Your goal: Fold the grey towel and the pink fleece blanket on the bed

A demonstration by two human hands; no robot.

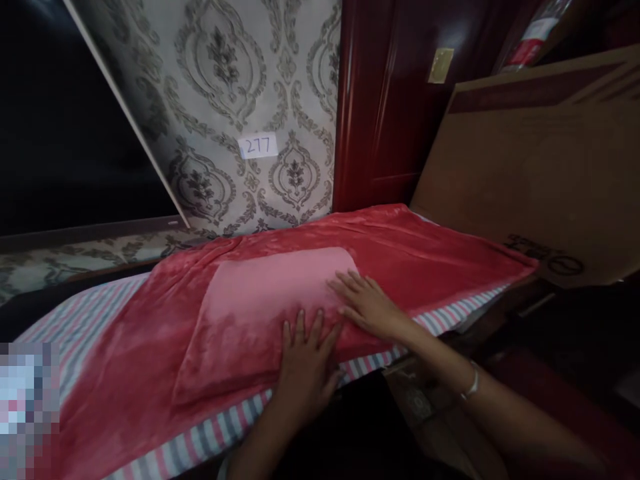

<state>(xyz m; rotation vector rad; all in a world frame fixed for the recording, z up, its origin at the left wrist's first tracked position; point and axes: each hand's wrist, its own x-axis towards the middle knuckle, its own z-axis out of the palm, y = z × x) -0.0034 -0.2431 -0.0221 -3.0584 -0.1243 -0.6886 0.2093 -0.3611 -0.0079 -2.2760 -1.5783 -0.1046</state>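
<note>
A red plush blanket (400, 247) lies spread over a striped cloth (100, 313). On top of it rests a flat folded plush piece (265, 287), pale pink toward the back and deeper red along its front. I cannot tell whether this piece is part of the blanket. My left hand (307, 357) is open, its spread fingertips on the front right part of the folded piece. My right hand (369, 305) lies flat with fingers apart at the right edge of the same piece. Neither hand grasps anything.
A large cardboard box (540, 173) stands at the right, with a plastic bottle (535, 40) above it. To the left is a dark screen (75, 133). Behind are patterned wallpaper with a paper label (259, 145) reading 277, and a dark red wooden panel (370, 100).
</note>
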